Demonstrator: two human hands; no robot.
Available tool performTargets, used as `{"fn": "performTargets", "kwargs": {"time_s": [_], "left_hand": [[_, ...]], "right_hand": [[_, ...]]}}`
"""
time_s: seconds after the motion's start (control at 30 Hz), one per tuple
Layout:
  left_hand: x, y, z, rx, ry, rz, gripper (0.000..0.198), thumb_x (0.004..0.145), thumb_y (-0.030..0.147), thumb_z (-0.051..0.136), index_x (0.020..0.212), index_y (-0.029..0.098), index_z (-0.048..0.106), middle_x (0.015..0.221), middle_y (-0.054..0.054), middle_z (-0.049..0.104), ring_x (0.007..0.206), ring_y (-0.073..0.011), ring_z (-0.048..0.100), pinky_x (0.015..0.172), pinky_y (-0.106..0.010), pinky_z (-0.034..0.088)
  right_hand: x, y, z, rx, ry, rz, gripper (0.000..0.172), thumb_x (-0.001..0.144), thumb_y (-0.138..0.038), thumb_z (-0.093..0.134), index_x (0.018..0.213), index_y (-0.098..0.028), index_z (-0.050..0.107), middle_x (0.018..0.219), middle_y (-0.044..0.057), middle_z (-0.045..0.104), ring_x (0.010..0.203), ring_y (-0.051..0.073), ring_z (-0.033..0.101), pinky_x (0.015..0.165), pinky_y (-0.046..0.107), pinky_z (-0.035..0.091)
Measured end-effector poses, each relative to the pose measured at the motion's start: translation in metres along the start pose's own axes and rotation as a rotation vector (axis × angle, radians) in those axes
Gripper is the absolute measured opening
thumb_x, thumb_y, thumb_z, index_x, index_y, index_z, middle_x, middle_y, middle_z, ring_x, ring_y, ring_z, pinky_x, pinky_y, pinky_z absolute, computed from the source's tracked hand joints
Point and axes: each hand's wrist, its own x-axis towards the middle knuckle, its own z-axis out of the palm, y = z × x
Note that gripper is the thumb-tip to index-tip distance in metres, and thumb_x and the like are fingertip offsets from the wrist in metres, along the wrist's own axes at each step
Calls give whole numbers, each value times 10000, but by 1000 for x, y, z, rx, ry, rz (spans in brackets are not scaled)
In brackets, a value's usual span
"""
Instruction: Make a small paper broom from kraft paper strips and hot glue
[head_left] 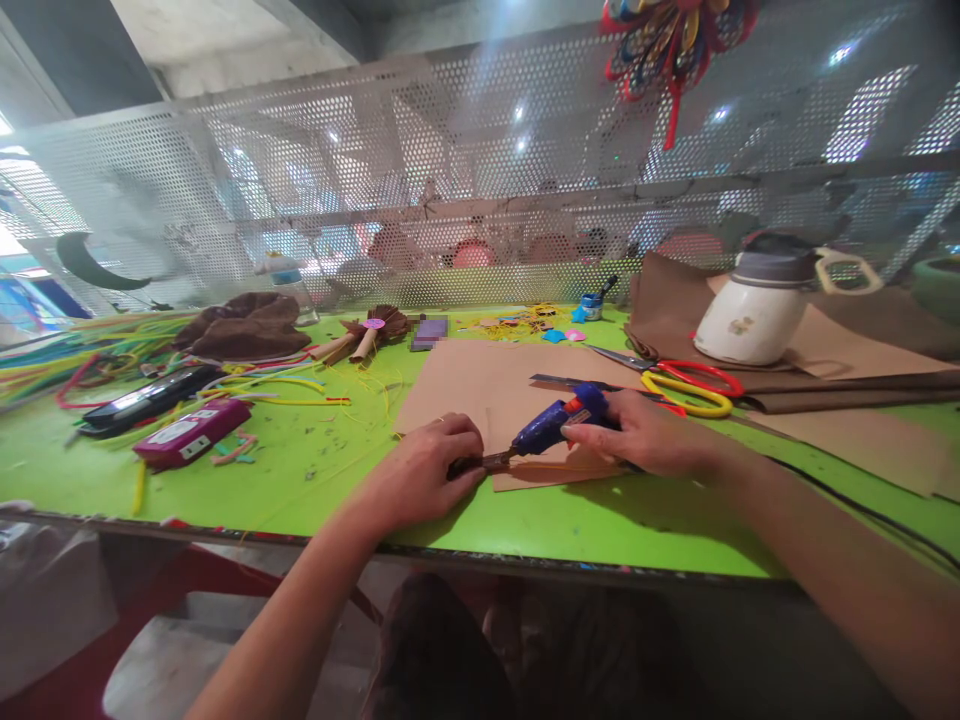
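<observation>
1. Pinched small dark roll (461,466) tight in left hand (427,470), pressed down at near edge of brown paper (480,385) on green table (315,470), likely to steady it.
2. Clamped right hand (637,435) round blue glue gun (551,425), nozzle laid against roll's end.
3. Noted scissors (694,385) just beyond right hand, within reach.

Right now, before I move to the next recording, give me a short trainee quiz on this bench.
1. True or false: the right hand grips the blue glue gun.
2. The scissors have handles that are: A) black B) red and yellow C) white.
3. Fill in: the left hand pinches a small dark piece at the gun's nozzle, over brown paper on a ____ table.
Key: 1 true; 2 B; 3 green.
</observation>
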Motion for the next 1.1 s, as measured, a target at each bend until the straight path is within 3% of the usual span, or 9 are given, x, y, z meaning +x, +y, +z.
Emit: {"fn": "performTargets", "kwargs": {"time_s": [0.2,0.57,0.83,1.1], "left_hand": [[0,0,0,4,-1,6,174,888,242,471,867,178,632,917,-64,566,840,-170,552,754,-284,437],[-1,-2,3,8,32,8,128,873,228,496,834,181,609,919,-56,575,850,-168,561,757,-279,444],[-1,1,1,-10,21,7,180,893,267,477,841,175,622,912,-63,578,834,-166,558,744,-281,447],[-1,1,0,-26,21,18,195,901,262,465,834,170,623,917,-64,577,856,-166,559,762,-272,440]], "right_hand": [[-1,3,-6,3,-4,-11,391,826,-506,549,988,-163,641,680,-2,558,582,124,463,530,248,343],[2,-7,8,-12,8,7,338,841,-490,518,853,-166,613,629,-24,514,556,114,438,524,244,328],[0,-1,1,-17,-6,5,372,848,-512,513,883,-158,622,548,-36,495,501,112,437,512,254,340],[-3,-2,-4,21,0,5,383,830,-498,554,1001,-165,638,599,-26,518,519,111,435,499,248,341]]}}
